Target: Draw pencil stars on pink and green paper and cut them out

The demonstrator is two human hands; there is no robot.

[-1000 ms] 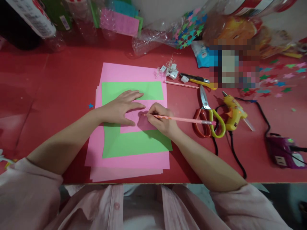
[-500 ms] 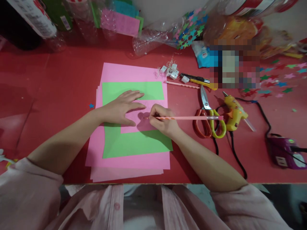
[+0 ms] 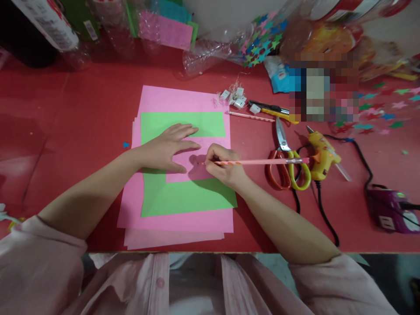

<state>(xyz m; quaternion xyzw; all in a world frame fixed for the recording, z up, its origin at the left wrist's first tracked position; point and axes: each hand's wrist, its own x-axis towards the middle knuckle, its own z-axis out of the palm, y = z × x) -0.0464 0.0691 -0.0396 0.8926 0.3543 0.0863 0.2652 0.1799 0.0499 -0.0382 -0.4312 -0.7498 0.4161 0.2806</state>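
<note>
My right hand (image 3: 225,164) is closed around a pink pencil (image 3: 262,162), its tip close to a small pink sheet of paper (image 3: 179,176). Whether the tip touches the paper I cannot tell. My left hand (image 3: 172,146) lies flat with fingers spread, across the small pink sheet and a green sheet (image 3: 190,199). Under the green one are larger pink sheets (image 3: 179,222), stacked slightly askew. Parts of the small sheet are hidden by both hands.
Right of the papers lie a second pencil (image 3: 251,117), scissors (image 3: 282,151), a cutter (image 3: 272,109), a yellow glue gun (image 3: 323,155) with its black cord and a purple box (image 3: 390,210). Clear plastic bottles (image 3: 206,57) and star cutouts (image 3: 262,43) are at the back.
The pencil tip has shifted very slightly to the right with my right hand. My left hand stays flat on the sheets.
</note>
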